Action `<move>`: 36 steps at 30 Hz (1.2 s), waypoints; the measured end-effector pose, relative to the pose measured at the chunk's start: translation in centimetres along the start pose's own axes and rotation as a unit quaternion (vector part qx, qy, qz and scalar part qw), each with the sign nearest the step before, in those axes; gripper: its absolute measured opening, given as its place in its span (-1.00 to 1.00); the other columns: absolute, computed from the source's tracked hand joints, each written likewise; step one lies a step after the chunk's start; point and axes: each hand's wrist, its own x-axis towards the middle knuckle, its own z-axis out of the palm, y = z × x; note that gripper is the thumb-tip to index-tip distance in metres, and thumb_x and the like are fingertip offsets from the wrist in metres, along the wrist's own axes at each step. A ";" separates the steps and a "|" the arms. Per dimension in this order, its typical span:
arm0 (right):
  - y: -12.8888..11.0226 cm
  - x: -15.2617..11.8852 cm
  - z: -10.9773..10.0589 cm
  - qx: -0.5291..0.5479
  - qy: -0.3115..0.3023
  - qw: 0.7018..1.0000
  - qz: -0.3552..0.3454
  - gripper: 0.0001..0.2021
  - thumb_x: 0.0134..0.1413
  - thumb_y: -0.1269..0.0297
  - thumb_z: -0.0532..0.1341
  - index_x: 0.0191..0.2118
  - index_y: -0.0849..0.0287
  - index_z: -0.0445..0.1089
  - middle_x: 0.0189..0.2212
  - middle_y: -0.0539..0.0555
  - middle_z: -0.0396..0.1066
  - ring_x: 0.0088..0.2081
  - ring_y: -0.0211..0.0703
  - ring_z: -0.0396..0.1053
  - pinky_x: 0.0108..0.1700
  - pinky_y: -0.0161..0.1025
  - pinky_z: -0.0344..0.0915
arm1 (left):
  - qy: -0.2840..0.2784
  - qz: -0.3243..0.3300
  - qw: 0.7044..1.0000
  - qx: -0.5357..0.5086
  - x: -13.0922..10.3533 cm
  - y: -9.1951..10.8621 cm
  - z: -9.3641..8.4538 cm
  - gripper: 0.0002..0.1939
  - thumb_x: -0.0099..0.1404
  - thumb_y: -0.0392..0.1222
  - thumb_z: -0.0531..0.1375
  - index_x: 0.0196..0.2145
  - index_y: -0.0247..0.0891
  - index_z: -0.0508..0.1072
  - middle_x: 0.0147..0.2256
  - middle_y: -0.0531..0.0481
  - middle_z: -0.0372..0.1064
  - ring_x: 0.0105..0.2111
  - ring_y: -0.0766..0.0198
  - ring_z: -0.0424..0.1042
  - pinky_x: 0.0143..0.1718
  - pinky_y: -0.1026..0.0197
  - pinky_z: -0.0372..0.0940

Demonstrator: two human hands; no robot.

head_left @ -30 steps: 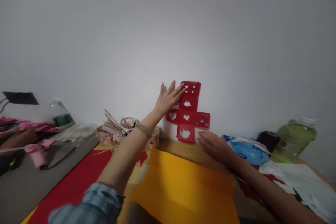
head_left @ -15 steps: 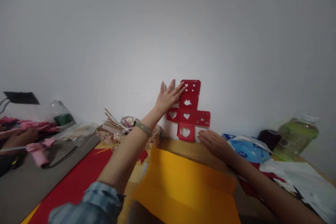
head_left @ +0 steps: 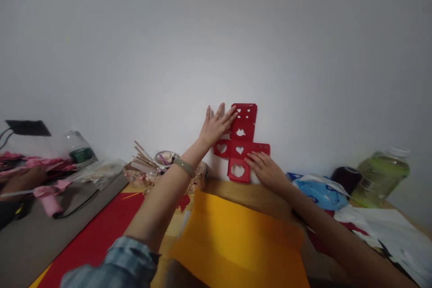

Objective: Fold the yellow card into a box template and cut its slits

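Note:
A red paper box cutout [head_left: 243, 127], cross-shaped and unfolded, stands flat against the white wall with its foot at the back of the table. Hearts and other small shapes are cut through its panels. My left hand [head_left: 216, 127] is open, fingers spread, its fingertips on the upper left edge of the cutout. My right hand [head_left: 267, 172] lies with fingers stretched over the lower right part, touching the right panel and the bottom one. Below both hands, a large sheet of yellow-orange paper [head_left: 239, 238] lies on the table, its edges slightly raised.
Left of my arm stand decorated containers [head_left: 137, 175] with sticks, and red paper [head_left: 101, 229]. A pink glue gun [head_left: 49, 200], a bottle [head_left: 79, 148] and another person's hand [head_left: 25, 182] are farther left. On the right are a blue wipes pack [head_left: 317, 189] and a greenish bottle [head_left: 383, 175].
My right hand has moved left and slightly up, from beside the red cutout onto its lower right panels. My left hand stays in place.

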 end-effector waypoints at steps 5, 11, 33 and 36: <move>0.1 0.9 -0.1 0.018 0.002 1.000 -0.013 -0.61 0.16 0.42 0.17 0.12 0.16 0.24 0.16 0.19 0.19 0.14 0.08 0.19 0.09 0.17 0.17 | -0.001 -0.004 1.000 -0.008 0.0 0.0 -0.1 -0.31 0.33 -0.18 0.06 0.31 -0.13 -0.17 0.32 -0.05 -0.24 0.30 -0.16 -0.31 0.17 -0.46 -0.29; -0.6 1.7 -2.0 0.082 0.042 0.994 -0.063 -0.66 0.15 0.54 0.08 -0.02 0.12 0.41 0.05 0.19 0.38 0.10 0.02 0.27 0.08 0.08 0.20 | -0.002 -0.006 0.999 -0.035 0.2 0.5 -0.9 -0.34 0.30 -0.23 0.11 0.29 -0.19 -0.05 0.31 -0.11 -0.20 0.29 -0.18 -0.26 0.15 -0.49 -0.30; -2.8 3.8 -9.7 0.147 0.143 0.978 -0.036 -0.78 0.03 0.51 0.07 -0.25 0.17 0.41 -0.30 0.11 0.54 -0.24 -0.12 0.48 -0.19 -0.17 0.44 | -0.066 0.060 0.954 -0.287 -6.7 1.3 -3.7 -0.44 -0.01 -0.57 -0.04 -0.14 -0.24 0.51 -0.09 0.02 0.48 0.01 0.25 0.36 0.07 0.20 0.21; -2.7 3.1 -10.0 0.155 0.113 0.980 -0.049 -0.73 -0.02 0.52 0.03 -0.24 0.19 0.41 -0.27 0.12 0.54 -0.21 -0.12 0.47 -0.18 -0.16 0.44 | -0.082 0.042 0.953 -0.288 -7.7 1.2 -3.7 -0.45 0.03 -0.55 -0.04 -0.11 -0.25 0.50 -0.06 -0.01 0.46 -0.02 0.24 0.38 0.05 0.20 0.23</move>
